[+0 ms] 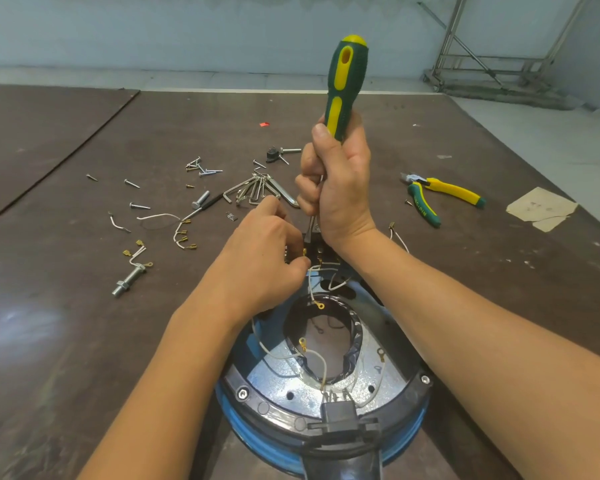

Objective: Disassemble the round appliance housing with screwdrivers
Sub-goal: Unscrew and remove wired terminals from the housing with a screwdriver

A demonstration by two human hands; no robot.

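Head view: we see the round housing [240, 393] lying flat on the brown table [84, 323] close in front of us. Its open face is up, with a blue rim, a black ring and a shiny plate strung with white wires [321, 362].

At the housing's far edge our right hand [336, 181] is closed in a fist round the lower handle and upper shaft of the green-and-yellow screwdriver [347, 88]. The tool's long axis stands nearly upright. The handle end is up and leans slightly right, and the tip points down into the far edge, where the hand hides it.

Our left hand [267, 265] is at that same far edge, fingers curled with thumb and fingertips drawn together by small brass terminals. We cannot tell whether it grips anything.

Beyond the housing lie hex keys [257, 190] and loose screws [201, 169]. A large bolt [129, 280] lies to its far left, and pliers [440, 195] and a paper scrap [541, 207] to its far right.
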